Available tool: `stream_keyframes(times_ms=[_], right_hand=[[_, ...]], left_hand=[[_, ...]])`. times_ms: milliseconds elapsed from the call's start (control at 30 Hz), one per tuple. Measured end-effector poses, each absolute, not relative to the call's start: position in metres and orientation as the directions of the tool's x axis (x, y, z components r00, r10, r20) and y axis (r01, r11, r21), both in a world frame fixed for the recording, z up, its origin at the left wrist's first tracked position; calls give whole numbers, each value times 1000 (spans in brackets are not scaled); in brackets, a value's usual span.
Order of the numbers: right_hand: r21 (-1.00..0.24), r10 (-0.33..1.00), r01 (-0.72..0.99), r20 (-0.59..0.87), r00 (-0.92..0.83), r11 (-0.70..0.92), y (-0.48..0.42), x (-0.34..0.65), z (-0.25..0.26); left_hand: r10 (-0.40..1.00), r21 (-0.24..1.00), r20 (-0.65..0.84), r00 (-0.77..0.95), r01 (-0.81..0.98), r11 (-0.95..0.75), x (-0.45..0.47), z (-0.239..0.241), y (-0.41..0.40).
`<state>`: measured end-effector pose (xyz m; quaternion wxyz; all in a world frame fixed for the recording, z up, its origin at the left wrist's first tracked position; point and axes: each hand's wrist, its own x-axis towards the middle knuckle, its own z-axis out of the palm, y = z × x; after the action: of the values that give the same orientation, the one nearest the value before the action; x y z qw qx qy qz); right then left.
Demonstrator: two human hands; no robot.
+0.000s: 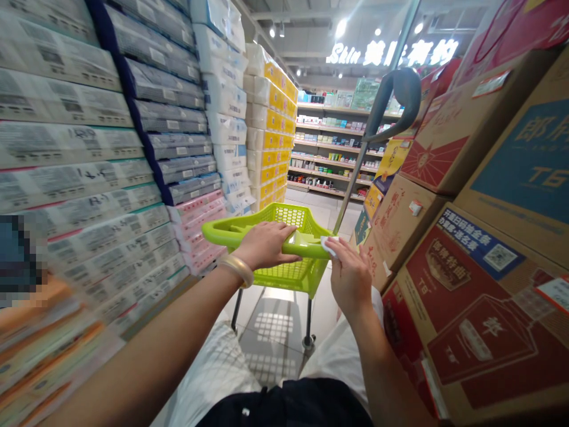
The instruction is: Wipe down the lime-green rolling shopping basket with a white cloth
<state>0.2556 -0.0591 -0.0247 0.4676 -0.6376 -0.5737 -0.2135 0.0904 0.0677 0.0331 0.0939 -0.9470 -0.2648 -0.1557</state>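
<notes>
A lime-green rolling shopping basket with slotted walls stands in front of my knees, on thin legs with a caster showing. My left hand, with a gold bangle on its wrist, grips the near green rim, its fingers over the top. At the rim's right end, my right hand pinches a small white wipe and presses it on the green plastic. A metal pull pole with a grey loop handle rises at the basket's right; neither hand is on it.
Stacked tissue packs and other wrapped bundles wall the left side. Printed cardboard cartons are piled close on the right. Ahead, shelves of small boxed goods stand under a lit sign. The floor is tiled.
</notes>
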Motion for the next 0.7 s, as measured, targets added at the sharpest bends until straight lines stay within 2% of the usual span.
stream_keyframes(times_ms=[100,200,267,400,467,633,700], right_hand=[[-367,525,925,809,265,99,-60,250,-26],[-307,582,920,805,115,243,-61,236,-27],[-288,578,917,812,81,275,-62,234,-28],[-352,479,929,839,257,116,-67,249,-31],[-365,462,927,838,291,79,-69,250,-31],[-281,576,921,813,80,269,-71,229,-30],[-285,563,918,822,85,277,-72,233,-32]], left_hand=[[479,-99,362,800,543,-834,91,31,66],[472,-93,372,799,538,-838,91,32,62],[464,-96,383,799,534,-840,89,32,60],[458,-116,406,791,542,-832,85,31,54],[458,-124,419,784,549,-827,83,30,51],[469,-121,439,767,567,-815,81,29,41],[472,-125,438,765,572,-811,79,29,37]])
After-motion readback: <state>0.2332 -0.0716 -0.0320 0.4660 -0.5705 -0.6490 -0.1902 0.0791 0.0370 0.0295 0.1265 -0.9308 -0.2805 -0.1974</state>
